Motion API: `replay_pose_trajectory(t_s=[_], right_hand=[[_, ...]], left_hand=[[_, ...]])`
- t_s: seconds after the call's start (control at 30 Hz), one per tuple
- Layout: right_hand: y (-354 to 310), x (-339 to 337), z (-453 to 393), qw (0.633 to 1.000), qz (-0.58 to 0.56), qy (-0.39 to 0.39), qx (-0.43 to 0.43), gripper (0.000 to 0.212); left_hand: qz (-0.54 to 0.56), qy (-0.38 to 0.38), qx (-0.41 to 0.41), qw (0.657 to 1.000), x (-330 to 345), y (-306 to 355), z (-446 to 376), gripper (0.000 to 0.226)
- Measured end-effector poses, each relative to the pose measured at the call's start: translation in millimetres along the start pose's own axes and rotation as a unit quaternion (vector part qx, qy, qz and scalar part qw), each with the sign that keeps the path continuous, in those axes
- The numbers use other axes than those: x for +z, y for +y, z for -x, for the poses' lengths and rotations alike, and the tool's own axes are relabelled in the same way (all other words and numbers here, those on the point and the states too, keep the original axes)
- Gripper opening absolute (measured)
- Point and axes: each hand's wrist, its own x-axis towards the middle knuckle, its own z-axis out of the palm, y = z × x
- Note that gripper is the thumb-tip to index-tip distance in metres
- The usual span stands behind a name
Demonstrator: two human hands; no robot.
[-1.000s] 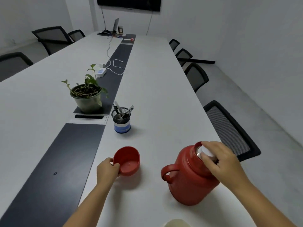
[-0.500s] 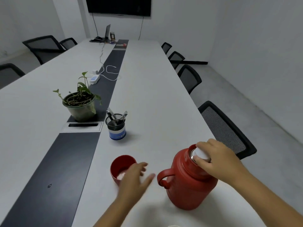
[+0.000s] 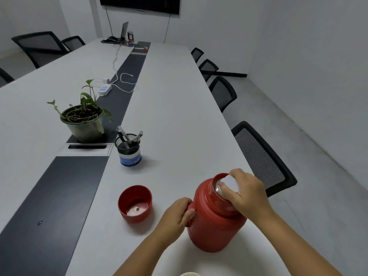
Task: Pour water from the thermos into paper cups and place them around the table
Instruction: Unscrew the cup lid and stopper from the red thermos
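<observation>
Near the white desk's [image 3: 179, 116] front edge stands the round red plastic thermos [image 3: 215, 220]; left hand [image 3: 175, 214] apparently wraps its handle, right hand's [image 3: 247, 194] fingers pinch the white stopper [image 3: 229, 182]. A sudden release could slosh water.

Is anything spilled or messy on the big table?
Nothing is spilled. The red lid cup sits mouth up beside the red thermos, off on purpose. The left hand grips the handle and the right hand grips the white stopper. A loose white cable trails further up the table.
</observation>
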Motion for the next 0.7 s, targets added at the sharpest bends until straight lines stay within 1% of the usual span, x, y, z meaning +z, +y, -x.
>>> replay_pose_trajectory(t_s=[0.03,0.1,0.13,0.2,0.23,0.3,0.37,0.4,0.43,0.5,0.57,0.63,0.7], right_hand=[[-1,1,2,1.0,-0.013,0.018,0.005,0.05],[-3,-1,4,0.995,-0.072,0.05,0.057,0.059],[-4,-2,3,0.989,-0.1,0.069,0.083,0.062],[-5,-4,3,0.98,-0.132,0.105,0.104,0.062],[-5,-6,4,0.978,-0.145,0.108,0.109,0.061],[-8,-8,8,0.974,-0.182,0.09,0.105,0.055],[-11,-14,12,0.97,-0.216,0.054,0.096,0.037],[-13,-18,12,0.967,-0.234,0.031,0.094,0.028],[-15,-19,11,0.962,-0.257,0.004,0.095,0.026],[-26,-15,11,0.943,-0.31,-0.065,0.101,0.038],[-44,-4,13,0.929,-0.33,-0.14,0.093,0.043],[-66,11,17,0.924,-0.298,-0.236,0.053,0.045],[-93,27,14,0.908,-0.257,-0.331,0.004,0.049]], left_hand=[[0.004,0.0,0.004,1.0,0,-1,0,0.027],[0.01,0.0,0.006,1.0,1,-3,-1,0.014],[0.011,0.001,0.004,1.0,1,-3,-1,0.011],[0.013,0.002,-0.004,1.0,1,-3,-1,0.013],[0.01,0.0,-0.006,1.0,0,-1,0,0.015],[0.009,-0.007,-0.013,1.0,-1,2,0,0.018],[0.02,-0.002,-0.019,1.0,-2,6,2,0.018],[0.02,0.011,-0.017,1.0,-3,7,6,0.019],[0.011,0.031,-0.012,0.999,-5,5,12,0.021],[-0.028,0.078,-0.026,0.996,-10,-7,33,0.033],[-0.077,0.126,-0.072,0.986,-23,-27,63,0.039],[-0.12,0.166,-0.125,0.971,-42,-49,99,0.037],[-0.164,0.179,-0.196,0.95,-64,-74,137,0.037]])
